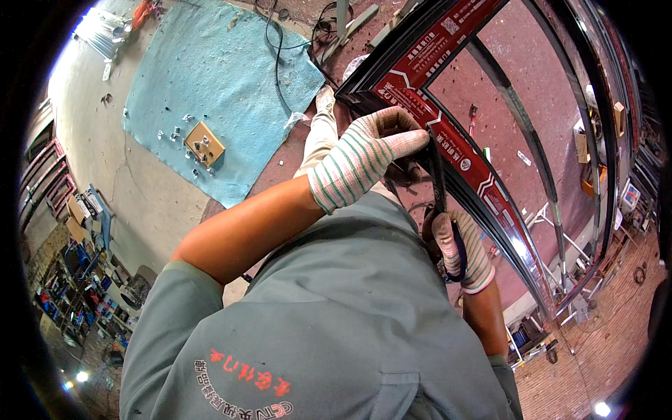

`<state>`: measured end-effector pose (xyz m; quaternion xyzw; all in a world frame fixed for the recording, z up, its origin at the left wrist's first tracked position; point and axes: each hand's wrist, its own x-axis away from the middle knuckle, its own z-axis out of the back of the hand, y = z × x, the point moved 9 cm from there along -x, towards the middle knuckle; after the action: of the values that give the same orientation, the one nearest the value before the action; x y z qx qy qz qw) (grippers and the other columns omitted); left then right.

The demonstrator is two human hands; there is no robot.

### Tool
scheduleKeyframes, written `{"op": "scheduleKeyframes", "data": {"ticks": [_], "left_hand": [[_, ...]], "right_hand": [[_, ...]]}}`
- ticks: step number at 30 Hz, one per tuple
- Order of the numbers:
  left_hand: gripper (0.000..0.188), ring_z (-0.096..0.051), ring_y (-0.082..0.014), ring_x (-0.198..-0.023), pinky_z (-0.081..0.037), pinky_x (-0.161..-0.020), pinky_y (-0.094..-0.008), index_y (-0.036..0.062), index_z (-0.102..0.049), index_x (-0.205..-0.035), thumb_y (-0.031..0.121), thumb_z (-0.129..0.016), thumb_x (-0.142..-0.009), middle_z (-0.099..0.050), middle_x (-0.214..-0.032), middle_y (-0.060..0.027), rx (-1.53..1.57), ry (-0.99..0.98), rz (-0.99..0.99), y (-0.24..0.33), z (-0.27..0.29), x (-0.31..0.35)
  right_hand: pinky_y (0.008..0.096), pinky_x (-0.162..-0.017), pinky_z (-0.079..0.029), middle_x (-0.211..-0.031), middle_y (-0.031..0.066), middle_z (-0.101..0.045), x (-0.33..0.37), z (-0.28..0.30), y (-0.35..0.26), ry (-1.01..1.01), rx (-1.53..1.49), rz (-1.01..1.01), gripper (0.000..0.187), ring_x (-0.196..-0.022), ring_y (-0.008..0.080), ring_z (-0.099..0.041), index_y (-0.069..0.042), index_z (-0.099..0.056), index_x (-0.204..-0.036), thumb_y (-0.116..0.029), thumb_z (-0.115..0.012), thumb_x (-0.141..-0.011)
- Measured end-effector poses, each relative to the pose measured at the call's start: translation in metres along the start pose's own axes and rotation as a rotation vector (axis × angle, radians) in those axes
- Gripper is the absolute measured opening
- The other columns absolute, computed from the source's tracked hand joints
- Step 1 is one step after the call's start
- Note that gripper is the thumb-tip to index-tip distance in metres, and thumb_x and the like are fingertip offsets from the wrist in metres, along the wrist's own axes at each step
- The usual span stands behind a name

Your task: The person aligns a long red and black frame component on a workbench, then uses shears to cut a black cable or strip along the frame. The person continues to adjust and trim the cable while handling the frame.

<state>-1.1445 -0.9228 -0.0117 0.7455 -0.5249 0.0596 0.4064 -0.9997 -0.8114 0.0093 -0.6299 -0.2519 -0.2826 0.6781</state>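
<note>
Both of my hands wear white knit gloves with green stripes. My left hand [367,154] is closed, its thumb and fingers pinching the upper part of a black strip [439,175]. Lower down and to the right, my right hand [458,245] wraps round the same strip, and a dark loop runs past its fingers. Some of the fingers are hidden behind the strip. Just beyond my hands stands a dark frame [483,187], its face covered with red printed film. Its near edge runs close beside the strip.
A light blue mat [231,84] lies on the floor at the left, with a small tan board [205,145] and scattered small parts on it. Black cables [278,87] cross its edge. A cluttered shelf [77,280] stands far left. A red-handled tool [472,120] lies beyond the frame.
</note>
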Motion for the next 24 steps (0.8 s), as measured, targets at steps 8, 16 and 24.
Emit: {"op": "scheduleKeyframes", "data": {"ticks": [8, 16, 24], "left_hand": [[0.025, -0.068, -0.0145, -0.072, -0.059, -0.064, -0.0293, 0.007, -0.062, -0.105, 0.028, -0.071, -0.094, -0.067, -0.091, -0.005, -0.009, 0.002, -0.014, -0.003, 0.005, -0.004], [0.023, -0.067, -0.0145, -0.068, -0.058, -0.061, -0.0292, 0.0059, -0.062, -0.104, 0.026, -0.07, -0.095, -0.067, -0.09, -0.0057, 0.008, 0.0, -0.04, -0.004, 0.006, -0.006], [0.023, -0.067, -0.0145, -0.069, -0.059, -0.061, -0.0295, 0.0053, -0.062, -0.105, 0.025, -0.07, -0.095, -0.066, -0.09, -0.006, 0.027, -0.001, -0.021, -0.006, 0.006, -0.007]], "right_hand": [[0.0236, -0.062, -0.038, -0.074, -0.0064, -0.052, -0.001, -0.008, 0.0, -0.08, -0.102, -0.074, 0.048, -0.069, 0.0053, -0.044, -0.005, -0.06, -0.087, -0.052, -0.069, -0.092], [0.0203, -0.06, -0.036, -0.076, -0.0079, -0.053, -0.006, -0.007, 0.032, -0.025, -0.174, -0.091, 0.031, -0.069, 0.0033, -0.044, -0.007, -0.062, -0.088, -0.035, -0.068, -0.096], [0.0219, -0.061, -0.039, -0.076, -0.0072, -0.056, -0.001, -0.007, 0.002, 0.045, -0.082, -0.017, 0.027, -0.07, 0.0031, -0.046, -0.003, -0.065, -0.087, -0.028, -0.07, -0.095]]}}
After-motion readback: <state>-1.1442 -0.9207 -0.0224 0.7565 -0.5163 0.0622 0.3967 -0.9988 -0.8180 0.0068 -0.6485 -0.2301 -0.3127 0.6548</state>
